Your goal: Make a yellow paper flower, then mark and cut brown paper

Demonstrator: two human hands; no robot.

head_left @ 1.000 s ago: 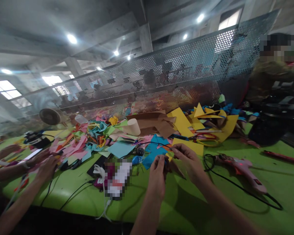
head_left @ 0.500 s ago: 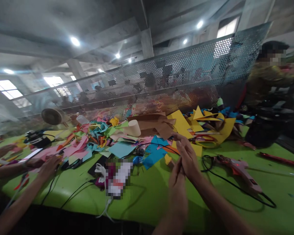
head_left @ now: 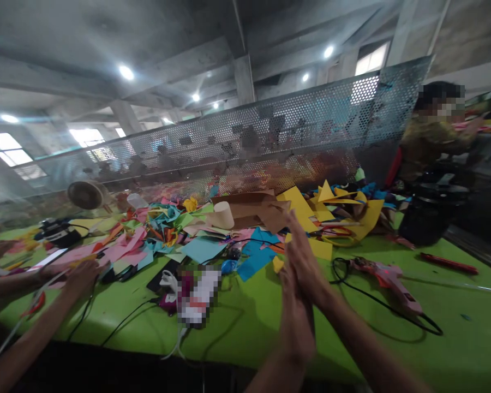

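My left hand and my right hand are pressed palm to palm above the green table. Their fingers are stretched out and point away from me. Nothing shows between the palms, though their inner sides are hidden. A small yellow piece appears just left of my left fingertips; whether it touches them I cannot tell. To the right of my hands lies a pink glue gun with a black cord and a clear stick at its back. Blue paper lies beyond my left hand.
A heap of coloured paper scraps spreads along the back, with a cream roll and yellow sheets. A white power strip is at centre left. A co-worker's hand rests at left. A red pen and black bin are at right.
My hands have slid against each other, and their fingers are now straighter and better lined up. The view has turned slightly to the right. The co-worker's hand at left has shifted a little.
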